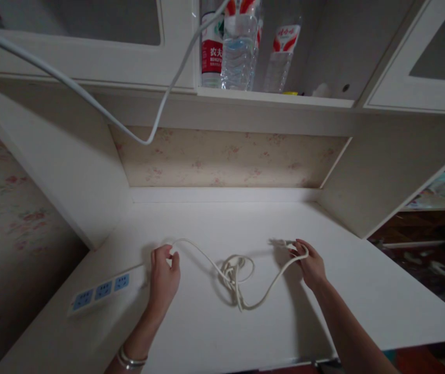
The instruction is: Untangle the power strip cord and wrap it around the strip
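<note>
A white power strip (101, 292) with several blue sockets lies tilted at the left of the desk. Its pale cord (259, 301) runs into a loose tangle in the middle of the desktop. Beside the strip's right end, my left hand (165, 272) is closed, thumb and fingers curled around the cord where it enters the hand. On the other side, my right hand (311, 264) grips the cord's far end, with the plug (285, 242) pointing left out of the fingers. The fingers partly hide the plug.
The white desktop (222, 343) sits between side panels under a cabinet. Several plastic bottles (240, 52) stand on its open shelf. A thick white cable (86, 98) hangs across the upper left, in front of the cabinet. Clutter fills the right side beyond the panel.
</note>
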The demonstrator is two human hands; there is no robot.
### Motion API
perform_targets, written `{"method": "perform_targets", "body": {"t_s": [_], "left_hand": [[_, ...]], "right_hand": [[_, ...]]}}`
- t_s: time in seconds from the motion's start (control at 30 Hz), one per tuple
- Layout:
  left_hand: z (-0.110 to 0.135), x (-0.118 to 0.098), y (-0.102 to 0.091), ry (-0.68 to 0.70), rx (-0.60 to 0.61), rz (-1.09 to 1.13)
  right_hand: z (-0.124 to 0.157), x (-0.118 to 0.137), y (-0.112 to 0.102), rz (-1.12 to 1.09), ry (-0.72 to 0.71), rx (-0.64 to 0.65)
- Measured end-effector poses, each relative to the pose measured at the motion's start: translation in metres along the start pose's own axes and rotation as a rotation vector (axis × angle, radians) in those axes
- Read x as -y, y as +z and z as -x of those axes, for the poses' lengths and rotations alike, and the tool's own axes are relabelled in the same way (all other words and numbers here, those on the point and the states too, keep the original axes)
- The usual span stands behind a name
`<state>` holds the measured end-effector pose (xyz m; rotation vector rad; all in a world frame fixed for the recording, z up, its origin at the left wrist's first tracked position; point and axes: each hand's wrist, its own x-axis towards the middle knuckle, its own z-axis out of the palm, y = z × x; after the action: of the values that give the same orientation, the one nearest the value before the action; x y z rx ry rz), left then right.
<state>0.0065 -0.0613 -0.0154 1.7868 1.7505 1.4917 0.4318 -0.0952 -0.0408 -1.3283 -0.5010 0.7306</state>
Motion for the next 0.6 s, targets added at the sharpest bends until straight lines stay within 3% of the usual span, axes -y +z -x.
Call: {"method": "perform_targets", "body": {"t_s": [0.13,0.27,0.43,0.6], "left_hand": [[0.052,-0.050,0.002,-0.041,0.486,0.206],[0.096,-0.080,0.010,-0.093,0.782,0.266],[0.118,-0.088,0.026,-0.052,0.842,0.178],[0.109,-0.082,0.037,-0.028,0.805,0.238]], "right_hand": [[0.000,0.001,0.001,-0.028,0.010,0.115],[0.000,0.002,-0.006,0.019,0.090,0.235],[0.010,0.012,-0.023,-0.043,0.239,0.357],[0.040,0.025,-0.026,0.047,0.301,0.409]]}}
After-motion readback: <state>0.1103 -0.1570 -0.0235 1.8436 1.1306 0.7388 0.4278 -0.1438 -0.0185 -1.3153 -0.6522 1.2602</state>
